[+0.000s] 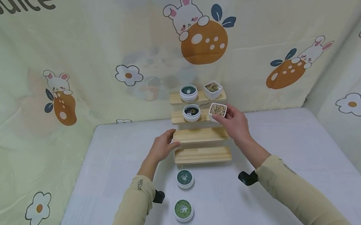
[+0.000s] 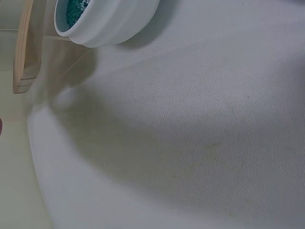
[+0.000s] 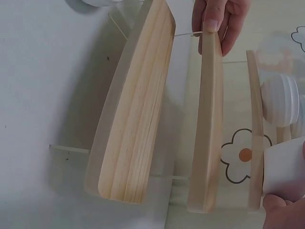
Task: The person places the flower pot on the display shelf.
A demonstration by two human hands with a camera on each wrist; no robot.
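Though square, round-cornered white pot (image 3: 285, 168)

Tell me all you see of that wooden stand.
The stand has four pale, grained wooden boards, stepped upward toward the back and joined by thin, pale rods. It stands upright on the table. The left hand grips the second-lowest board's left end. Round pots sit on the top two boards, a square cup on the highest. The right hand holds another cup by the second-highest.
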